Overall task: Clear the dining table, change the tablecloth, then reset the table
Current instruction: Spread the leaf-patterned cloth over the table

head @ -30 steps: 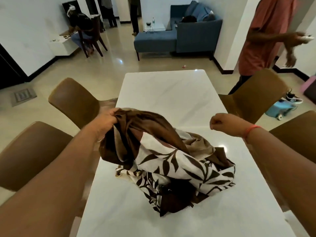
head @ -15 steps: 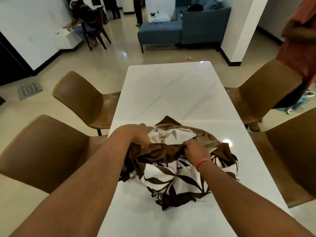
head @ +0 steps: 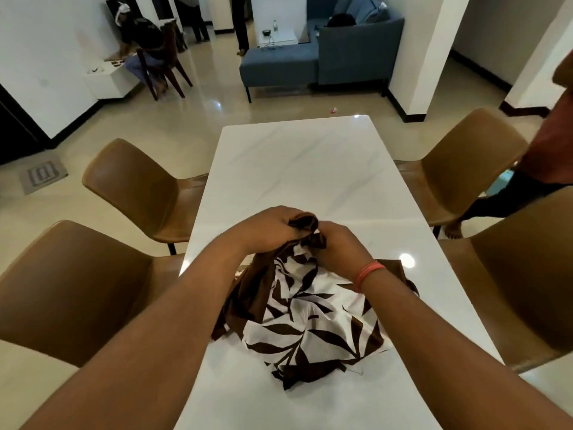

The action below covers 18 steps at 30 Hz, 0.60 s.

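Both hands met above the near half of the white marble-veined table [head: 297,169]: the left hand [head: 266,231] and right hand [head: 338,246] each gripped a bunched fold of the tablecloth [head: 310,324], a soft, crumpled cloth with brown leaf shapes on white and a plain brown border. Its lower part lay heaped on the glossy tabletop. Smooth tan moulded chairs [head: 139,187] flanked the table. The fingertips were buried in cloth, and the forearms hid the cloth's edges.
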Each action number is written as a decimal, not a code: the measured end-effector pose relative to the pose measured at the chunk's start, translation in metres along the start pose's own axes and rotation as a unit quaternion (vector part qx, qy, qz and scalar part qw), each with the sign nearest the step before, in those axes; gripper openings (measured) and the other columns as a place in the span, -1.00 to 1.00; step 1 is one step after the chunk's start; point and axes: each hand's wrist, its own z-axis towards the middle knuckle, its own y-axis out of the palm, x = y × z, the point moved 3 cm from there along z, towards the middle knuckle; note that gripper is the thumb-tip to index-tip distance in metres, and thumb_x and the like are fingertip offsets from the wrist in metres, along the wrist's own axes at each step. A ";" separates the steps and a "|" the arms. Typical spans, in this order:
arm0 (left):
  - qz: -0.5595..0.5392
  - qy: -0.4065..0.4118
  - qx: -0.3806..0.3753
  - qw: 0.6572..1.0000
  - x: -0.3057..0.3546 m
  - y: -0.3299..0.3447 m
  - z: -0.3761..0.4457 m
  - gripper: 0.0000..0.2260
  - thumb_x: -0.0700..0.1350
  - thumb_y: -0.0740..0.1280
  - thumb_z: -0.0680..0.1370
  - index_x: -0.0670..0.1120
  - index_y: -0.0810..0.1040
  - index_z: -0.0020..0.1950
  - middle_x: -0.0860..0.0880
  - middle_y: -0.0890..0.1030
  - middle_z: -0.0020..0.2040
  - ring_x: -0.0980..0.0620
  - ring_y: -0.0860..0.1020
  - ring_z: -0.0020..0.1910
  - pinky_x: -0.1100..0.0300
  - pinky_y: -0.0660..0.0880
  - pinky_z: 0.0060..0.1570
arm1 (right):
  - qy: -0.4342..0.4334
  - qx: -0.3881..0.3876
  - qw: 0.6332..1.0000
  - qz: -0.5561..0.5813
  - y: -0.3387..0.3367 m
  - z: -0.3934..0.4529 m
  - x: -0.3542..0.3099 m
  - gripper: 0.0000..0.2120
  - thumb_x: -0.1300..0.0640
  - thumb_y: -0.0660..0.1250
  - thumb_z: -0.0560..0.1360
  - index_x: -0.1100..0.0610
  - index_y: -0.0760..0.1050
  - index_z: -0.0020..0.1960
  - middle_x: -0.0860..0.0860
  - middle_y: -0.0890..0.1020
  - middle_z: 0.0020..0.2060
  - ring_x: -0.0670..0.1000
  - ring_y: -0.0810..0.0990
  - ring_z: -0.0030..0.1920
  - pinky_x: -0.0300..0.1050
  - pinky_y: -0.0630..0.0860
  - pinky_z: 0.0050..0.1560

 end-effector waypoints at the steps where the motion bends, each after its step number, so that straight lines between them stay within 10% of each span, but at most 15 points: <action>1: -0.025 0.020 0.015 0.999 0.012 -0.003 0.001 -0.90 -0.03 0.35 0.59 0.11 0.66 0.01 0.07 0.70 -0.04 0.03 0.64 0.03 -0.02 0.52 0.21 | 0.012 0.043 0.998 -0.033 -0.006 0.005 0.008 -0.90 0.23 0.40 0.44 0.05 0.55 -0.13 0.01 0.58 -0.22 0.04 0.61 -0.12 -0.11 0.48 -0.15; 8: -0.432 0.130 0.109 0.886 0.067 -0.051 -0.010 -0.88 -0.21 0.32 0.58 -0.12 0.66 -0.04 -0.09 0.69 -0.10 -0.03 0.66 -0.07 0.04 0.58 0.13 | 0.203 0.297 0.932 -0.044 -0.102 0.006 0.094 -0.81 0.34 0.26 0.46 0.28 0.64 -0.05 0.19 0.63 -0.19 0.21 0.60 -0.12 -0.05 0.46 -0.13; 11: -0.313 0.036 0.244 0.917 0.016 -0.074 -0.002 -0.84 -0.02 0.39 0.55 -0.09 0.65 0.02 -0.08 0.69 -0.04 -0.08 0.65 0.01 -0.02 0.56 0.17 | 0.258 0.403 0.877 0.052 -0.143 -0.002 0.112 -0.67 0.28 0.12 0.48 0.15 0.62 0.06 0.12 0.64 0.00 0.16 0.59 0.07 0.01 0.52 0.13; 15: 0.063 -0.201 0.249 0.945 -0.061 -0.055 0.003 -0.69 -0.03 0.39 0.53 -0.02 0.51 0.26 -0.14 0.52 0.28 -0.14 0.49 0.30 0.11 0.44 0.20 | 0.141 0.257 0.955 0.032 -0.138 0.003 0.051 -0.58 0.36 0.14 0.41 -0.03 0.57 0.08 -0.04 0.62 -0.07 -0.01 0.56 -0.01 -0.15 0.51 0.05; 18: 0.047 -0.074 0.152 0.984 -0.032 -0.010 0.010 -0.30 0.04 0.45 0.51 0.05 0.19 0.57 0.01 0.22 0.54 0.04 0.24 0.49 0.17 0.20 0.44 | 0.020 0.109 0.993 -0.052 -0.111 0.010 -0.005 -0.67 0.40 0.24 0.36 0.09 0.57 0.01 -0.03 0.60 -0.16 -0.03 0.54 -0.10 -0.19 0.47 -0.07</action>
